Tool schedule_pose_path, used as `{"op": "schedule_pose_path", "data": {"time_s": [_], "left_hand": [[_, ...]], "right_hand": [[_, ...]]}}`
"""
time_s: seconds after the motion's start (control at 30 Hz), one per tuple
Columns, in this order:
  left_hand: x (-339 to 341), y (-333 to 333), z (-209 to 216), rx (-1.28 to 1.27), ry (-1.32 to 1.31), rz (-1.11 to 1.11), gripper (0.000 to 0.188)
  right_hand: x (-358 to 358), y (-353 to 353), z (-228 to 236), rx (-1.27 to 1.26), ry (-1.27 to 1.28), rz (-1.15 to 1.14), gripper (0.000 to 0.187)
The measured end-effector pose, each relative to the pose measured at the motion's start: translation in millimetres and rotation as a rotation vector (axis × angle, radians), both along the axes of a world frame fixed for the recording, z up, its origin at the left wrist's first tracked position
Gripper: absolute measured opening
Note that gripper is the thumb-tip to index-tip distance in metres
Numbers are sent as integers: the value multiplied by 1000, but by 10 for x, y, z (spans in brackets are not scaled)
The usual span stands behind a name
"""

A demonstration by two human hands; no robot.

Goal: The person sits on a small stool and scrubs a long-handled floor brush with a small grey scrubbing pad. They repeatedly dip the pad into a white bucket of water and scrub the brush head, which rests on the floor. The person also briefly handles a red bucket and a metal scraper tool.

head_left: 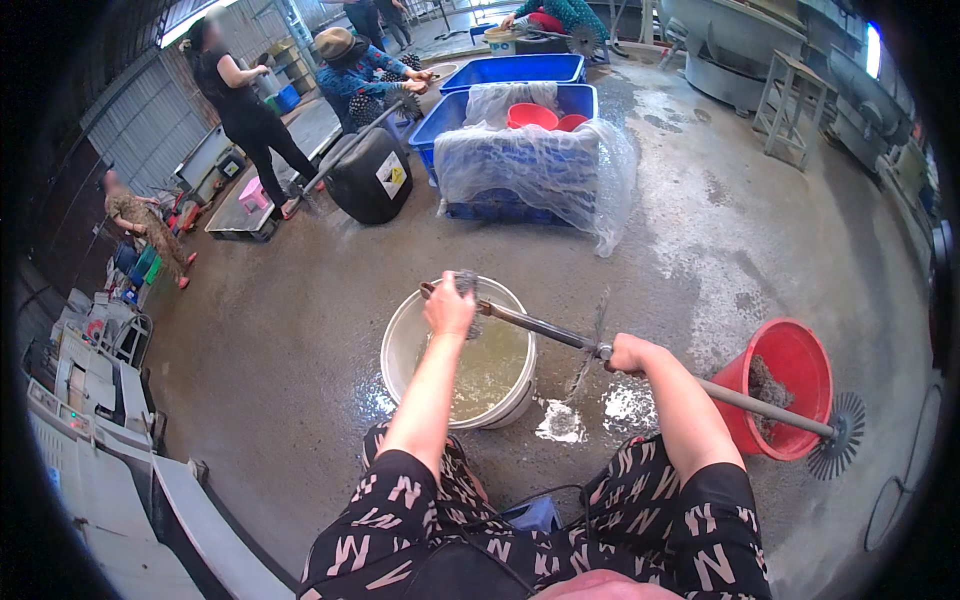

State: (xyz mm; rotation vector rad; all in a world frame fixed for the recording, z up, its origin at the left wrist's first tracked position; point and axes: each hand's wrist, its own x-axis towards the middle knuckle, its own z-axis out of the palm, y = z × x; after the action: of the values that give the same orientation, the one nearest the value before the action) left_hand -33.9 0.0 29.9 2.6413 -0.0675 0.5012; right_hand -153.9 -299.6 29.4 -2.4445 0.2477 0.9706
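A long metal shaft (545,329) slants across in front of me, from above the white bucket (391,352) to beyond the red bucket (817,372) on the right. My left hand (452,310) is closed around a dark grey bristly piece (468,287) at the shaft's left end; its exact kind is unclear. My right hand (632,353) grips the shaft farther right, just past a thin spiky disc (598,345) seen nearly edge-on. At the right end sits a round disc of radiating spokes (838,440). Murky liquid (490,365) lies in the white bucket.
Inside the leaning red bucket is grey clumped material (768,395). Ahead stand blue crates (520,205) draped with clear plastic sheeting, and a black jerrycan (368,180). Several people work farther off. A machine (110,440) borders the left; a metal stand (790,105) is far right.
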Motion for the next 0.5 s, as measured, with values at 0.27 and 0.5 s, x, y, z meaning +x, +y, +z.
{"op": "schedule_pose_path", "data": {"time_s": [0.27,0.5], "left_hand": [[83,63,-27,-27,-7,-3,37],[-64,-51,-74,42,13,-223,42]], "right_hand": [[37,7,-42,-35,21,-3,35],[45,-105,-216,8,-74,34,28]]}}
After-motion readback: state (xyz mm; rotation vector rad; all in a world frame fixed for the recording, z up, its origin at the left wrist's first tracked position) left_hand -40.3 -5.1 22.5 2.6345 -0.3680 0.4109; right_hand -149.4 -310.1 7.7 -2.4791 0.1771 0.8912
